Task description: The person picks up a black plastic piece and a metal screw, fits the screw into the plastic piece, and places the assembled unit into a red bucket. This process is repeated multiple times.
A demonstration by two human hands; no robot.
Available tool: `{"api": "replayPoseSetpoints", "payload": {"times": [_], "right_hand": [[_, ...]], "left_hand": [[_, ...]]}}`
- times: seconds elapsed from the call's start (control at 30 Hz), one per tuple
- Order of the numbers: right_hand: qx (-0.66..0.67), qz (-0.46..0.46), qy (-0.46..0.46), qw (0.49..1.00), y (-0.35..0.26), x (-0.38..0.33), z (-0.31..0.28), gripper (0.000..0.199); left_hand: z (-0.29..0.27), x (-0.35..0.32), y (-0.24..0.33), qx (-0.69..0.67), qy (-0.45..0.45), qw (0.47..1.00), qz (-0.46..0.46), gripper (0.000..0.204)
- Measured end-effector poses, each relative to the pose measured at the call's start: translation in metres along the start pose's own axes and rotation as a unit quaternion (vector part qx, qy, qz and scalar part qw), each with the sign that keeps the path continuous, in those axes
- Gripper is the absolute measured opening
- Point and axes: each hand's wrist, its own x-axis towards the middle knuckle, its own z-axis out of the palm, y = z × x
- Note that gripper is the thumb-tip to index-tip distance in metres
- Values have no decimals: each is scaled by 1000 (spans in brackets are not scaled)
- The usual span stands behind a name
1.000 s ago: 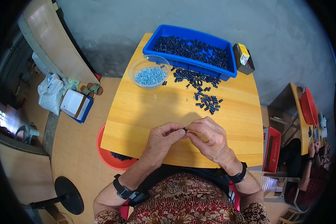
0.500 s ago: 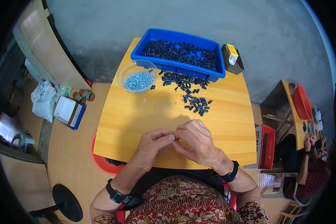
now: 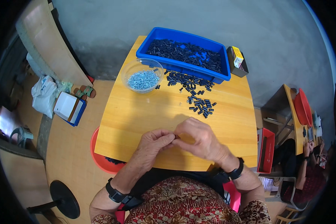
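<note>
Left hand (image 3: 153, 143) and right hand (image 3: 198, 139) meet fingertip to fingertip over the near edge of the wooden table (image 3: 138, 115), fingers curled tight; whatever is pinched between them is too small to make out. At 12 o'clock lie loose small black parts (image 3: 199, 103); beyond, a blue bin (image 3: 183, 67) of them. At 11 o'clock, a clear bowl of screws (image 3: 142, 76).

A yellow box (image 3: 237, 56) is set in a dark holder just right of the blue bin. Below the table's left edge, a red basin (image 3: 99, 158) is partly hidden. On the floor to the left are seen a white bag (image 3: 43, 95), sandals (image 3: 84, 91) and a white-and-blue box (image 3: 70, 108). A red tray (image 3: 265, 150) is seen at right.
</note>
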Motion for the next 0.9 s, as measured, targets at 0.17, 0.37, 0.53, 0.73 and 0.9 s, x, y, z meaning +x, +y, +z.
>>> {"api": "replayPoseSetpoints", "payload": {"times": [0.17, 0.37, 0.53, 0.73, 0.9], "right_hand": [[17, 112, -8, 994, 39, 33, -28, 16], [-59, 200, 36, 977, 77, 51, -46, 10], [-29, 262, 23, 964, 78, 32, -53, 8], [-105, 202, -26, 973, 78, 34, -44, 12], [-134, 195, 31, 971, 84, 37, -52, 12]], "left_hand": [[0, 1, 5, 66, 55, 995, 55, 22], [0, 0, 9, 75, 86, 991, 68, 20], [1, 2, 7, 71, 81, 991, 74, 18], [2, 2, 7, 81, 90, 990, 71, 16], [2, 1, 7, 77, 97, 990, 72, 15]]}}
